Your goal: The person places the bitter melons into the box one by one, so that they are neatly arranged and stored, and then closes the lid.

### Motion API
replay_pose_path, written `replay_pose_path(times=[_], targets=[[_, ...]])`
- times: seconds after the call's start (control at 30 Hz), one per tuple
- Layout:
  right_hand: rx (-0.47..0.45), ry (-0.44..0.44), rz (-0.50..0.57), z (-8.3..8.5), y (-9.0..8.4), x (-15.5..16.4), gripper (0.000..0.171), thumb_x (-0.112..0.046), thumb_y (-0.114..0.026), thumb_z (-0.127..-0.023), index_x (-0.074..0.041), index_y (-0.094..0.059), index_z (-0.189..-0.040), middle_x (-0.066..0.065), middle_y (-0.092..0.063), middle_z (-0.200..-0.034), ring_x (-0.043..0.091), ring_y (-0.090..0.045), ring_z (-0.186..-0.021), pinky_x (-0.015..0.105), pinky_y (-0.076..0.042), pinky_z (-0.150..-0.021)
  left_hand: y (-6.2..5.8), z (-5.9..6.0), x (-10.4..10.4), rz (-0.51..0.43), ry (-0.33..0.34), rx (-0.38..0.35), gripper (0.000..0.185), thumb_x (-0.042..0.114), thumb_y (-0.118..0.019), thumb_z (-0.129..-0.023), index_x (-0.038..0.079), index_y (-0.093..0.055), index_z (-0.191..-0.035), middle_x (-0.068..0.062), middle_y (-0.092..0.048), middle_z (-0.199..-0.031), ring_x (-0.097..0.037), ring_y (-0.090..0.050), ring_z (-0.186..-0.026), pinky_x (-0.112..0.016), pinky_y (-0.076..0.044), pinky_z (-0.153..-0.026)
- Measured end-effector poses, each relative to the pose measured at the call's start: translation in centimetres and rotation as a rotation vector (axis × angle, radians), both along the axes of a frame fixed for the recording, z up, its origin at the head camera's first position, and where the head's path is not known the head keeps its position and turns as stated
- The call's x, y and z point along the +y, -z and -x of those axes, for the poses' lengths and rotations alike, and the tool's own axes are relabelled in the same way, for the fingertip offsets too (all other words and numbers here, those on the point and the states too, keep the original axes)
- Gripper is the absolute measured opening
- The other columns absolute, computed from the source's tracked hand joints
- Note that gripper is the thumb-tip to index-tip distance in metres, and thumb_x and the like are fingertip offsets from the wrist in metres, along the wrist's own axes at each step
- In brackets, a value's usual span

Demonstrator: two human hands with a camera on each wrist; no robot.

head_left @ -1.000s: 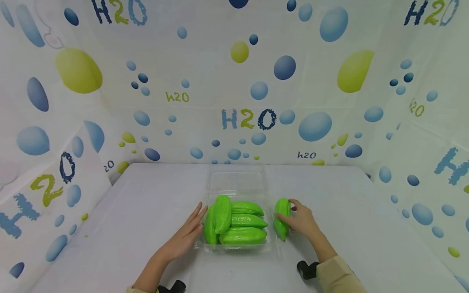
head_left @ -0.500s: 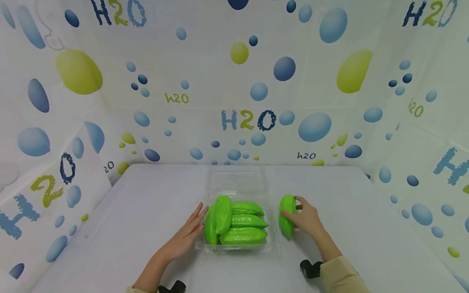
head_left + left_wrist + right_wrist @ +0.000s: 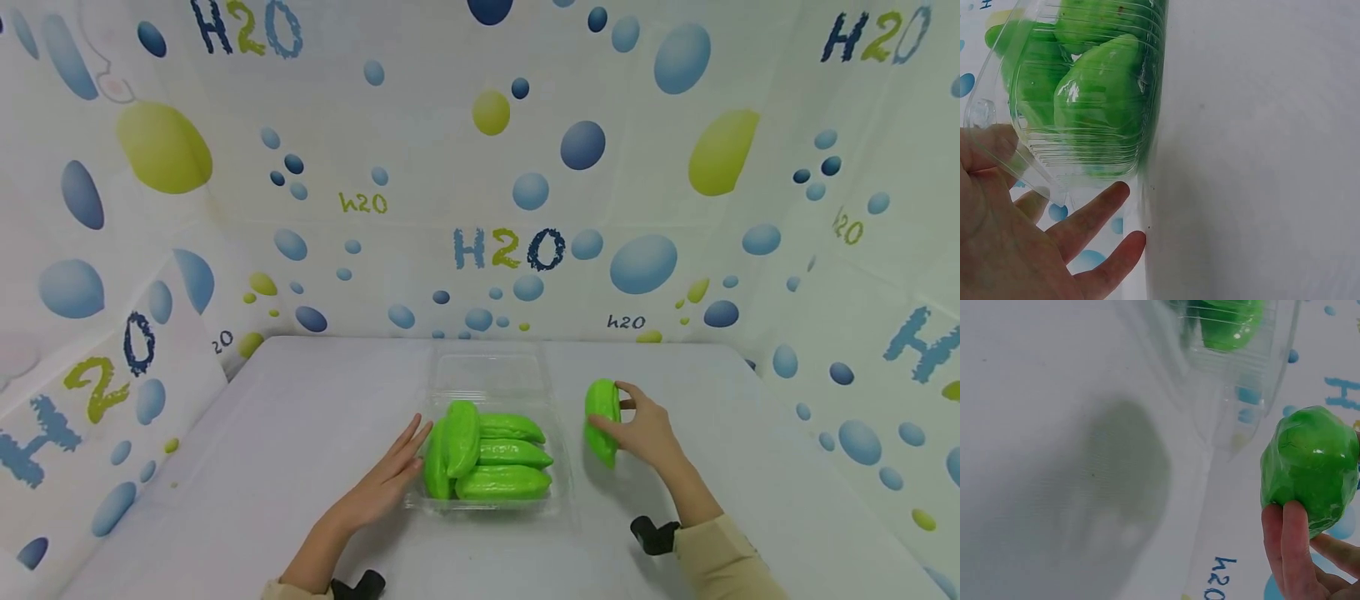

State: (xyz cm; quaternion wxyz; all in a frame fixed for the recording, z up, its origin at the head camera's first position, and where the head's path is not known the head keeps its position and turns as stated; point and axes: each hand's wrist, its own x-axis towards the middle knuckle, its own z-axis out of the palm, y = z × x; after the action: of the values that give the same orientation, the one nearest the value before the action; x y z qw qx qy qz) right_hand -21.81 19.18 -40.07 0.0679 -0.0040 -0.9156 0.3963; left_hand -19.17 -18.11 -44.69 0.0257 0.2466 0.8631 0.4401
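One green gourd (image 3: 602,421) is lifted further right of the clear tray (image 3: 562,487) by the grasping right hand (image 3: 647,433); left hand (image 3: 390,482), fingers straight, steadies the tray's left side; emptying seems underway.

Green fruit (image 3: 1310,465) in right hand (image 3: 1297,562) (fingertips below); clear container (image 3: 1235,369) beyond

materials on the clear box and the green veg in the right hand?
Clear box: looks like thin transparent plastic, glossy, with ribbed walls in the left wrist view. Green vegetable held by the right hand: likely a plastic or foam replica, judging by its uniform bright green and waxy highlights; can't confirm.
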Motion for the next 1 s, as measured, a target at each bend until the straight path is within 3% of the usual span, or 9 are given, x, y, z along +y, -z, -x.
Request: replay_pose_path(times=[0.57,1.0], targets=[[0.029,-0.060,0.007,-0.1,-1.4,-1.5,0.076,-0.037,-0.072,-0.078,-0.001,-0.036,-0.136,0.030,-0.052,-0.117,0.027,-0.064,-0.075,0.030,-0.054,-0.056,0.0,0.6,1.0,0.003,0.012,-0.010,0.049,0.015,-0.034,-0.101,0.006,-0.017,-0.146,-0.013,0.000,-0.152,-0.034,0.000,-0.137,-0.058,-0.009,-0.105],[0.041,-0.107,0.013,0.2,-1.0,-4.1,0.074,-0.037,-0.072,-0.077,-0.004,-0.040,-0.135,0.027,-0.055,-0.115,0.020,-0.064,-0.066,0.029,-0.053,-0.053,0.2,0.9,1.7,0.001,0.007,0.025,0.049,0.017,-0.035,-0.100,0.005,-0.020,-0.145,-0.015,-0.004,-0.152,-0.036,-0.004,-0.137,-0.059,-0.011,-0.104]])
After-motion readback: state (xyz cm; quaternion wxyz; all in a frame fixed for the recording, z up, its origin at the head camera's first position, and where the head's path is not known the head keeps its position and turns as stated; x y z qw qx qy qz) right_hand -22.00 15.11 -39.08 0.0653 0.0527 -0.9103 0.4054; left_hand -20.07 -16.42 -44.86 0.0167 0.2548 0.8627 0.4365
